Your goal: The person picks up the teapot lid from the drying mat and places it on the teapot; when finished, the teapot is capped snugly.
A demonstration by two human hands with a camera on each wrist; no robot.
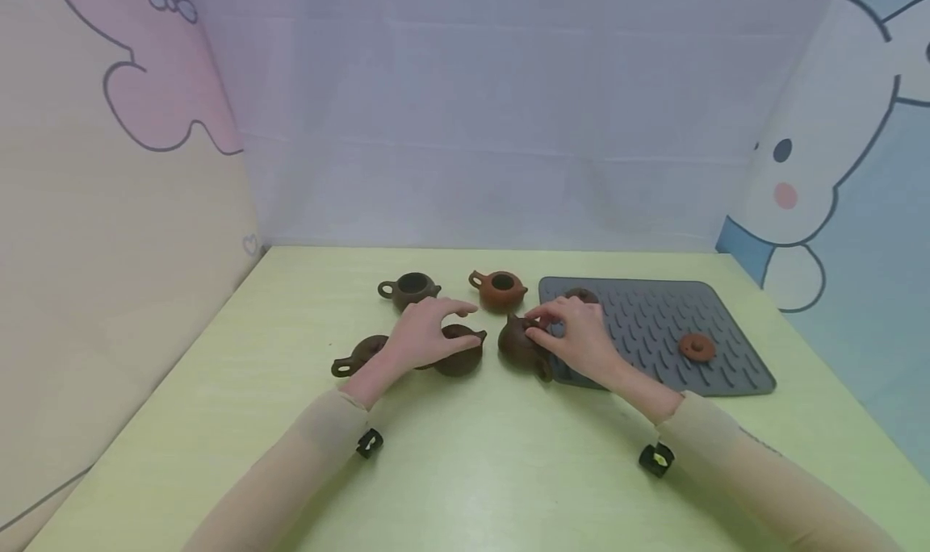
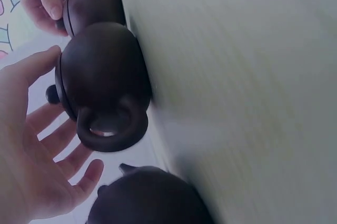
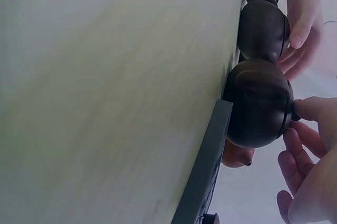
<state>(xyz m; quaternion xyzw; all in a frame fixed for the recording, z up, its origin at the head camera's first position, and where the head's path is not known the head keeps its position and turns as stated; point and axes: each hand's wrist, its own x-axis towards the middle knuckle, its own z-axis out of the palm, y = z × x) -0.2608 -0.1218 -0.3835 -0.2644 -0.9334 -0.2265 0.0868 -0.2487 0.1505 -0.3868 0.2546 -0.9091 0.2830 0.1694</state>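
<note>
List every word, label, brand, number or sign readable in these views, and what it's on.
Readable text: none in any view.
Long beige fabric right sleeve: thin dark mark, too small to tell whether it is lettering.
Pale cartoon-printed cloth-like backdrop: drawn figures, no lettering seen.
Dark-brown round clay-looking teapot at the right hand: no lettering seen.
Grey rectangular rubbery-looking mat: no lettering seen.
</note>
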